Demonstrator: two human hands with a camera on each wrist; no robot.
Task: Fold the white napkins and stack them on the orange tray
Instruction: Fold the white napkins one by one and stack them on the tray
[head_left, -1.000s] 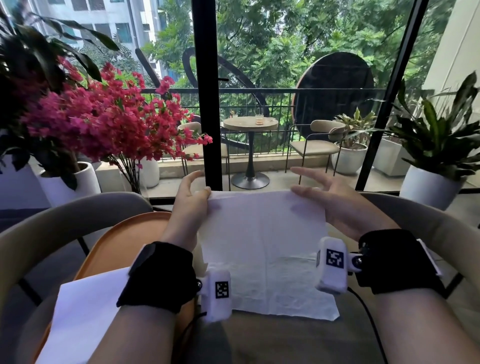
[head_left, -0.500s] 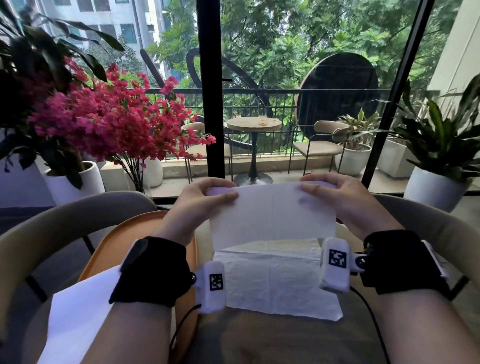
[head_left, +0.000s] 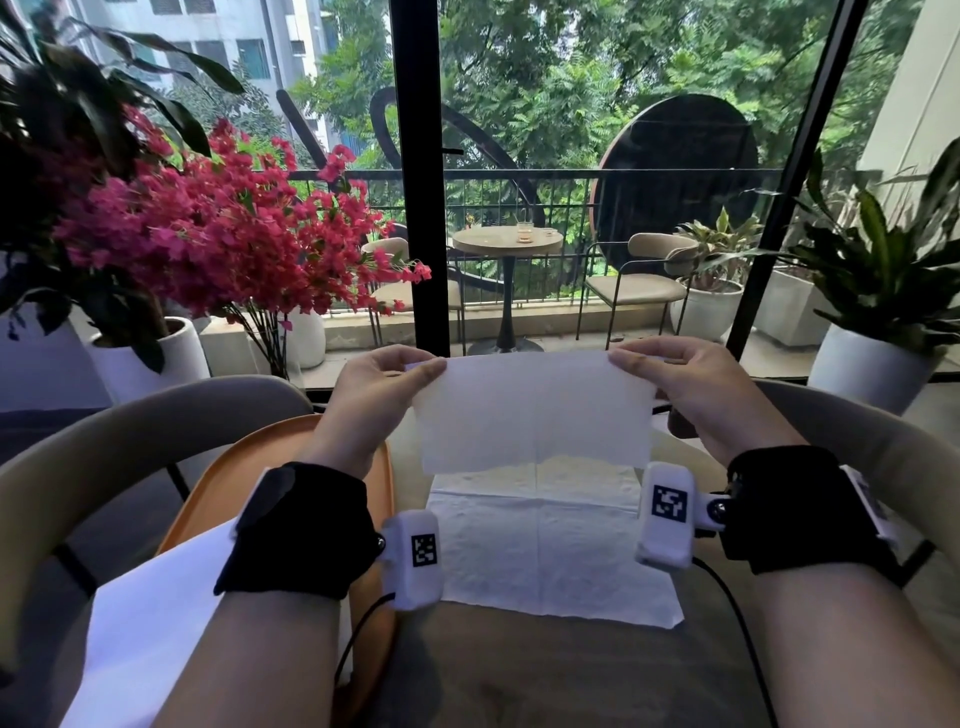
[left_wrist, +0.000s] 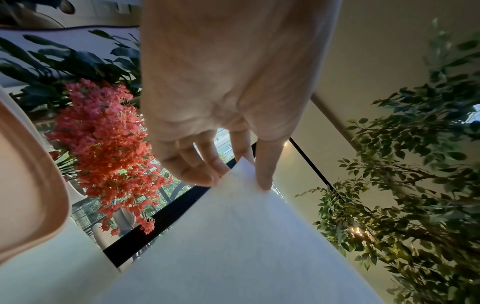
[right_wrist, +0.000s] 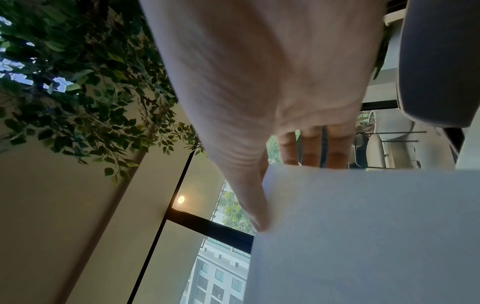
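A white napkin lies before me with its far half lifted and curled back toward me, while its near half stays flat on the table. My left hand pinches the raised far left corner between thumb and fingers. My right hand pinches the raised far right corner. The orange tray sits to the left under my left forearm. Another white napkin lies across the tray's near end.
Two curved grey chair backs ring the far side of the table. Behind them stand a pink flowering plant, white pots and a green potted plant against the window. A black cable runs from my right wrist.
Both hands took hold of the napkin's far edge, lifted it off the table and brought it toward me, so the far half now arches over the near half.
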